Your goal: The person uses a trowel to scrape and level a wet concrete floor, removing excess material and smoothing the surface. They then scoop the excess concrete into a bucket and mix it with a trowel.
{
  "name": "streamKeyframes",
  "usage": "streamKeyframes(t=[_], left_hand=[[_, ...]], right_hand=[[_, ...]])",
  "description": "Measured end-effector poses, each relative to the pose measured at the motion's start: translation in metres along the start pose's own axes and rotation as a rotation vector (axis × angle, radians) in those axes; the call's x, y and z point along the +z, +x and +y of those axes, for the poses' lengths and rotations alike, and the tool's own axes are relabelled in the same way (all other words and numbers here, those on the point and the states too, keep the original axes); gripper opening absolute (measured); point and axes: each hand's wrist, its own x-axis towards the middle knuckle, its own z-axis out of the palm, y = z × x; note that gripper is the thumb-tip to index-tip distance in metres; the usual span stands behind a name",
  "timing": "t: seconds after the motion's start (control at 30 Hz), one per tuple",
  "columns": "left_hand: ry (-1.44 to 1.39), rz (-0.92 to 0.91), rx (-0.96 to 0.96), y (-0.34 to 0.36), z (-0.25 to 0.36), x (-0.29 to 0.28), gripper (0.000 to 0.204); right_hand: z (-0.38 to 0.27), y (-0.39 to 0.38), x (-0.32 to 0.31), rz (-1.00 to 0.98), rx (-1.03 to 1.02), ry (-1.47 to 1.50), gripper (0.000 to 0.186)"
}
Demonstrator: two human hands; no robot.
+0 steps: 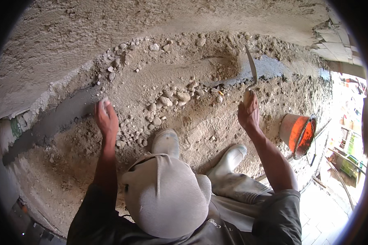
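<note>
My right hand [249, 111] is closed around the handle of a trowel [252, 67]. The blade points away from me, its tip near the far wall, beside a smooth blue-grey mortar patch [270, 67]. On the left, my left hand [106, 118] is closed, with a small pale piece that looks like a stone [105, 100] at its fingertips. Just beyond that hand, a band of wet grey mortar [65, 116] runs along the wall's foot. Between my hands lies a heap of loose stones [166, 101] on sandy soil.
A rough plastered wall [151, 18] rises on the far side. To my right an orange bucket [297, 134] leans over, its mouth facing right. My rubber boots [229, 158] stand in the dirt. Pale tiles [319, 214] and outdoor clutter lie at the lower right.
</note>
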Motion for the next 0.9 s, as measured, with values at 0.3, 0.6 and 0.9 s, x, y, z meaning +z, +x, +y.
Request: streamKeyframes(t=[0.3,0.6,0.9], left_hand=[[0.439,-0.011,0.264,-0.002,0.005,0.040,0.047],[0.309,-0.032,0.121,-0.085,-0.027,0.009,0.047],[0.673,0.136,0.096,-0.188,-0.060,-0.079,0.048]], right_hand=[[-0.035,-0.081,0.084,-0.259,-0.335,0.248,0.034],[-0.084,-0.068,0.062,-0.335,-0.777,0.301,0.044],[-0.144,-0.094,0.135,-0.600,-1.230,0.346,0.057]])
